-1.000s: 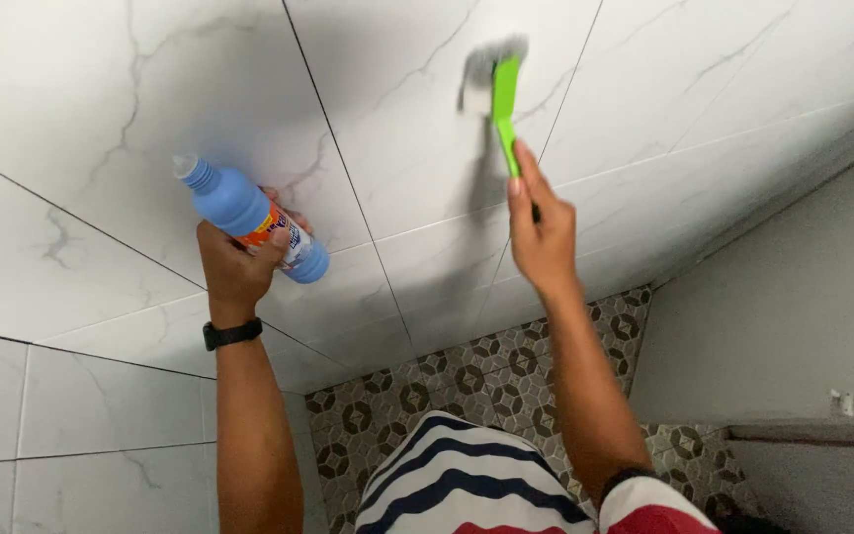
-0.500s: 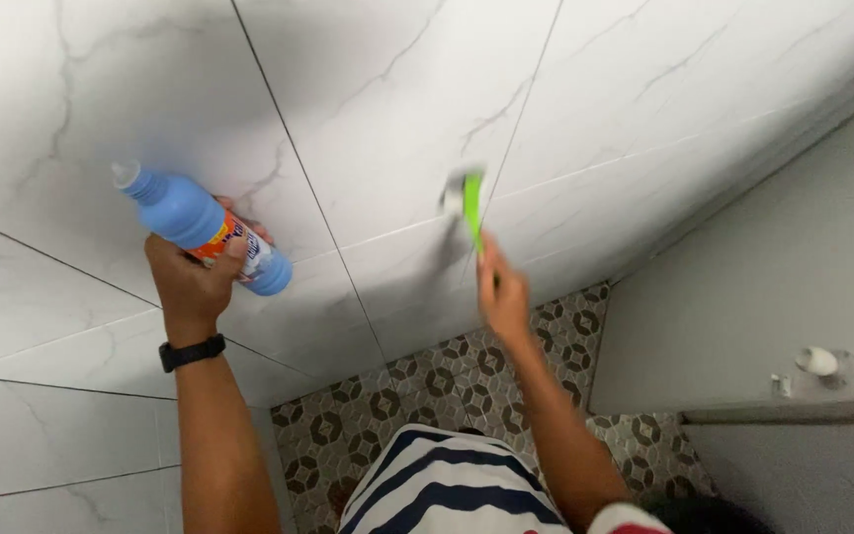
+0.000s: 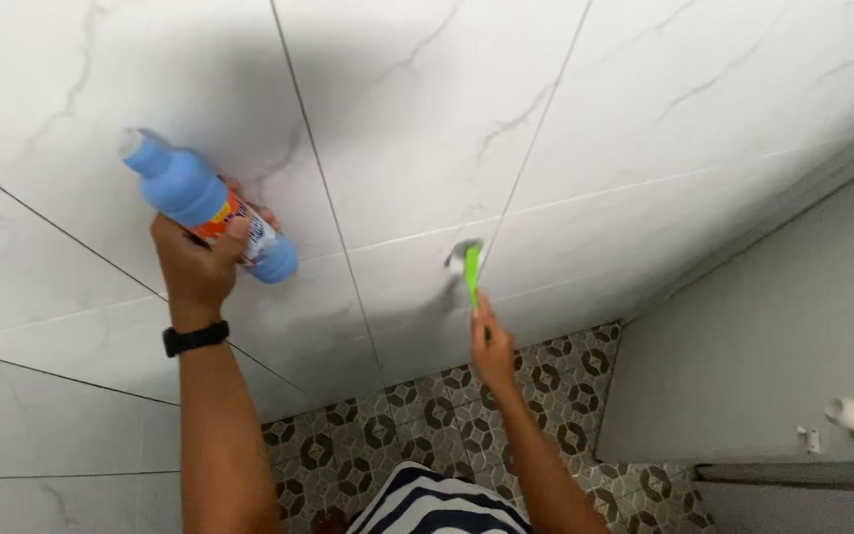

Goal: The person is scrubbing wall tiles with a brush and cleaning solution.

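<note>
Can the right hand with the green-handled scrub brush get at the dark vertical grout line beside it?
Probably yes. The right hand holds the green-handled scrub brush against the white marble-look wall tile, right beside the dark vertical grout line; nothing stands between.

Both arms outstretched, left hand (image 3: 195, 265) and right hand (image 3: 492, 348) apparently clenched.

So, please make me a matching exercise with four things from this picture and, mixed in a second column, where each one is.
Things:
1. blue bottle
2. green brush
3. black wristband
4. patterned floor tiles

Places:
a. on the left wrist
b. low, beneath the white marbled wall
c. in the left hand, cap pointing up-left
d. in the right hand, head against the wall

Pairs: 1-c, 2-d, 3-a, 4-b
</note>
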